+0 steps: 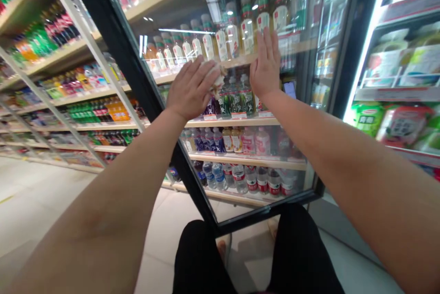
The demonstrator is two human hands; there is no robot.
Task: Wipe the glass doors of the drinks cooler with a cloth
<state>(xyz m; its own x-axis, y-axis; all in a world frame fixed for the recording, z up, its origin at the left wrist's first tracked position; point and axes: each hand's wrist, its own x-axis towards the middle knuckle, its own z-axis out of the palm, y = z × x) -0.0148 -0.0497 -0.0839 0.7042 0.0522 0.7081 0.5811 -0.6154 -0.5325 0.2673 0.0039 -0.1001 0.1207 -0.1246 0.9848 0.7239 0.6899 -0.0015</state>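
Observation:
A glass door [237, 147] with a black frame stands swung out in front of me. My left hand [194, 85] lies on its pane and presses a crumpled, whitish-brown cloth [217, 78] against the glass. Most of the cloth is hidden under the fingers. To the right, my right hand [267, 67] rests flat on the same pane, fingers stretched and close together, with nothing in it. Through the glass, shelves of bottled drinks [246, 33] show behind both hands.
At the right is the lit cooler [398, 95] with bottles and green and pink pouches [405, 124]. Long shelves of drinks [92, 111] line the left. The door's lower frame [261, 214] runs just above my knees, over the pale tiled floor [158, 239].

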